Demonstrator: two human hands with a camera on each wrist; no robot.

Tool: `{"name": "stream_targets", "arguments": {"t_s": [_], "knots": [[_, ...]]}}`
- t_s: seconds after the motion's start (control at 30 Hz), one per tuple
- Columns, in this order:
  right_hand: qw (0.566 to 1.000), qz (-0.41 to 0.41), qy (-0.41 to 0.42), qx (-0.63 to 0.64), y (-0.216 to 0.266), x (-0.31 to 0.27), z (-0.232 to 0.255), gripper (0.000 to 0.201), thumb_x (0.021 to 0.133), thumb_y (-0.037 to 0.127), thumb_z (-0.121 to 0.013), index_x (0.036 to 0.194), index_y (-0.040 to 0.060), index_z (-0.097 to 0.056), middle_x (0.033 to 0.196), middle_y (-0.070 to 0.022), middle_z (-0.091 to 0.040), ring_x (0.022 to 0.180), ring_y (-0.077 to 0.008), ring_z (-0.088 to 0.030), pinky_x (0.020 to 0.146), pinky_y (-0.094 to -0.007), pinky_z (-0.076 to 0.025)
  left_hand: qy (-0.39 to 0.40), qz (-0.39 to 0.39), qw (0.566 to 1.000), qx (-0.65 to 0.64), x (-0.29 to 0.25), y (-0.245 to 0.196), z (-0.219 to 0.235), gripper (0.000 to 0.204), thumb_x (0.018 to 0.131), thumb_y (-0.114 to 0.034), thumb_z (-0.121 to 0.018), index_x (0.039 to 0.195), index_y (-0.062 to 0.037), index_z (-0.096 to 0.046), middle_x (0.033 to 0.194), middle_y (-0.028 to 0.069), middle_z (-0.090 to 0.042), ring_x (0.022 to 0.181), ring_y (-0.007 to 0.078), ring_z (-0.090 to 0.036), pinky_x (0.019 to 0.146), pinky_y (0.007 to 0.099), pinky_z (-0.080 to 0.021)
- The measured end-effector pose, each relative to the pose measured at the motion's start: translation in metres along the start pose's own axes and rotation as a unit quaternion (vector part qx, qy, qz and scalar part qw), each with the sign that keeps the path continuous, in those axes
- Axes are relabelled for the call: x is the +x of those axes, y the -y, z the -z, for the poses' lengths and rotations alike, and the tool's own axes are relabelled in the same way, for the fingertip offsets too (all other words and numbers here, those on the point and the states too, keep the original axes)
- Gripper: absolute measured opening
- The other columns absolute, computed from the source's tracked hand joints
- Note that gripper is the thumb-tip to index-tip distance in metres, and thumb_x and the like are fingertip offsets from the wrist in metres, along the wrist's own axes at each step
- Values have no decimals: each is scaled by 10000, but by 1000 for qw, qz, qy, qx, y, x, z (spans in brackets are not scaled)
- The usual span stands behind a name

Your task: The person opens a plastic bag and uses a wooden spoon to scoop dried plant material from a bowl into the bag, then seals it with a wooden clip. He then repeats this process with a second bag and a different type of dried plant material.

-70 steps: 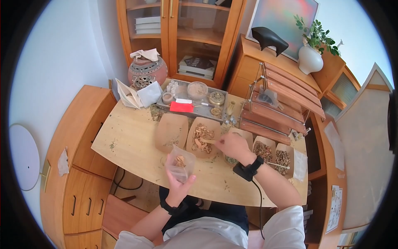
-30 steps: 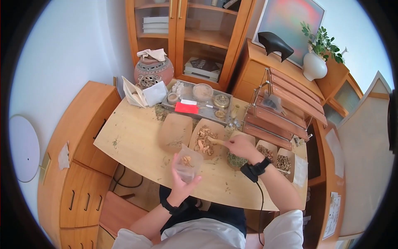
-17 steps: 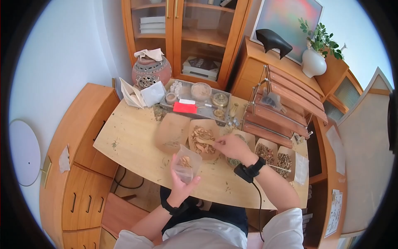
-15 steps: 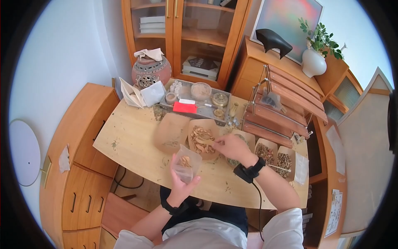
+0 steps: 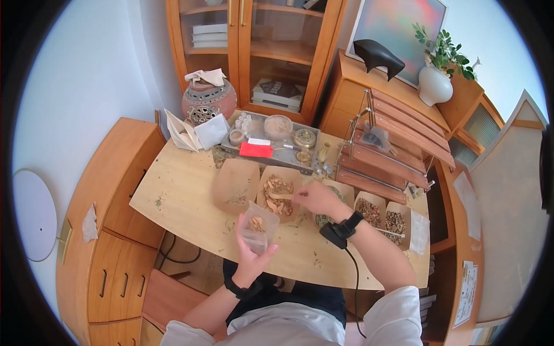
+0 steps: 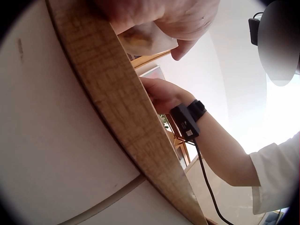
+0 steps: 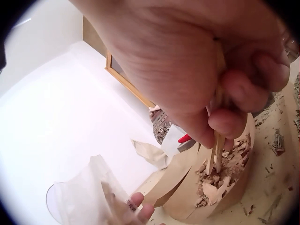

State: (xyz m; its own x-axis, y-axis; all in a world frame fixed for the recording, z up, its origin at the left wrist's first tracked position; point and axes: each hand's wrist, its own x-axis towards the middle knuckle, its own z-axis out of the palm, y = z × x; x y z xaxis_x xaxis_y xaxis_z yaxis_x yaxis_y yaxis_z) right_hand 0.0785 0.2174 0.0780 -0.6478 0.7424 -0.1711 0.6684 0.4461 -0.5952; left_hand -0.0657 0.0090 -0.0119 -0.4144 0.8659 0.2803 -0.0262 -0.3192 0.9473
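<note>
In the head view, my left hand holds up a translucent plastic bag with several light-brown dried chips inside it. My right hand grips a pair of wooden tongs, its tips over a brown paper tray of dried chips. From the right wrist view, the two prongs of the tongs point down among the chips, close together. Fingertips of the left hand show beside the bag there. The left wrist view catches the left hand above the table edge, with part of the bag below it.
Left of the chip tray is another paper tray with a few green bits. Several herb-filled trays stand to the right, below a slatted wooden rack. A grey tray of jars lies behind. Scraps litter the wooden table.
The tongs have moved between a raised pose over the chip tray and a lower one among the chips. My left hand keeps the bag in nearly the same place.
</note>
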Motion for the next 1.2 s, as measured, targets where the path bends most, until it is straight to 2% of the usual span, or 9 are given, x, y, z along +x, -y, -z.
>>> {"name": "stream_targets", "arguments": {"t_s": [0.2, 0.4, 0.5, 0.6, 0.8, 0.93, 1.03, 1.13, 1.2], "knots": [[997, -3, -13, 80, -3, -13, 11, 252, 893, 260, -655, 978, 40, -742, 798, -164, -700, 697, -247, -655, 675, -347, -508, -5, 3, 1000, -23, 0, -2, -1, 1066, 797, -160, -814, 1547, -44, -65, 1499, 165, -252, 1366, 269, -352, 1112, 423, -347], [980, -44, -30, 191, 6, -42, 39, 320, 914, 263, -678, 1023, -35, -716, 700, -68, -659, 670, -116, -577, 637, -288, -477, -8, -9, 1000, -2, 1, -2, -3, 1074, 792, -145, -817, 1548, -49, -60, 1489, 167, -276, 1366, 268, -361, 1113, 421, -347], [980, -15, -37, 194, 26, -65, 57, 269, 953, 211, -662, 1027, -42, -718, 711, 34, -575, 650, -43, -467, 566, -222, -385, -9, 6, 1000, -27, 2, -12, -7, 1083, 791, -171, -817, 1548, -32, -54, 1498, 168, -274, 1380, 274, -341, 1124, 429, -327], [977, -21, -4, 214, 45, -89, 67, 289, 942, 228, -672, 1049, -38, -710, 723, -28, -639, 686, -56, -518, 623, -241, -453, -3, 3, 1000, -17, 2, -10, -7, 1085, 792, -145, -814, 1549, -39, -44, 1494, 172, -284, 1376, 273, -354, 1121, 427, -335], [979, 21, 37, 198, 65, -108, 47, 303, 938, 243, -681, 1079, -24, -706, 737, -50, -664, 690, -73, -549, 654, -258, -478, 11, -5, 1000, -5, 1, -9, -7, 1091, 792, -123, -812, 1551, -48, -32, 1495, 191, -289, 1375, 277, -363, 1120, 424, -342], [994, 14, 24, 103, 73, -112, 44, 323, 922, 263, -690, 1083, -16, -707, 784, -116, -698, 700, -119, -611, 680, -280, -498, 14, -7, 1000, -9, 2, -7, -7, 1089, 792, -122, -811, 1551, -48, -34, 1495, 196, -290, 1386, 280, -350, 1127, 426, -332], [988, 4, 25, 153, 72, -116, 52, 314, 925, 257, -683, 1077, -17, -708, 765, -107, -693, 687, -115, -601, 668, -281, -497, 8, -10, 1000, -8, 1, -8, -7, 1086, 789, -135, -816, 1551, -46, -46, 1494, 190, -293, 1386, 278, -346, 1129, 426, -329], [988, -47, 2, 148, 68, -108, 67, 306, 924, 247, -687, 1066, -23, -711, 750, -100, -683, 677, -103, -580, 654, -276, -490, -22, -11, 999, -29, -3, 15, 1, 1077, 785, -154, -821, 1545, -32, -68, 1496, 179, -294, 1380, 272, -347, 1127, 424, -329], [995, -11, -26, 97, 47, -93, 59, 314, 914, 293, -673, 1043, 13, -730, 805, -131, -707, 713, -203, -652, 681, -331, -513, -33, -29, 999, -25, -3, 9, 1, 1061, 788, -171, -820, 1539, -23, -84, 1495, 173, -291, 1373, 269, -351, 1124, 421, -330]]}}
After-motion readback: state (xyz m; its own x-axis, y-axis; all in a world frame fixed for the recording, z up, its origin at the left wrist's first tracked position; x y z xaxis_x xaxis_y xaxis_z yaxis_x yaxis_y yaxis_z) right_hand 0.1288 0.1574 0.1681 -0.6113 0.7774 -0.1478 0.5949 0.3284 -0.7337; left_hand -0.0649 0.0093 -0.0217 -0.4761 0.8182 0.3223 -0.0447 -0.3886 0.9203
